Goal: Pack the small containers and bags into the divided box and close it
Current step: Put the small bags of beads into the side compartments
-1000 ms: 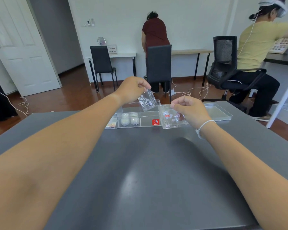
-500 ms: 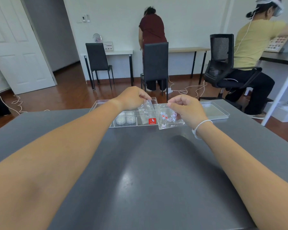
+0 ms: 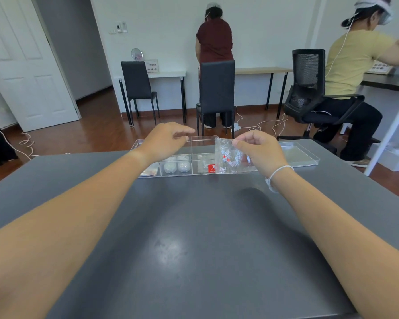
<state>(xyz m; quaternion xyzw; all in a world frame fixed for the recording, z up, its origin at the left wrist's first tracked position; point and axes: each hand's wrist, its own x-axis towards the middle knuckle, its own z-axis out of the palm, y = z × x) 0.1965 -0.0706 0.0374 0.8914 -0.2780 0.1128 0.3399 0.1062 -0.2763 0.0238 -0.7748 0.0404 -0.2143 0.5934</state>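
Box (image 3: 148, 175): clear, divided, centre frame on far edge of grey tabletop (image 3: 194, 238). Two round containers (image 3: 177, 167) in a middle cell; bags in cells either side.
Lid (image 3: 297, 155): right of box, off.
Bag (image 3: 230, 157): clear, sequin-like contents; pinched at upper corner in right hand (image 3: 257, 150), hanging over box's right end, not yet in.
Left hand (image 3: 166, 141): above box's back row, grip loosely spread, empty.
Risk: limp bag could catch on a divider or fold across two cells, leaving the lid unable to seat; single-corner pinch may slip.
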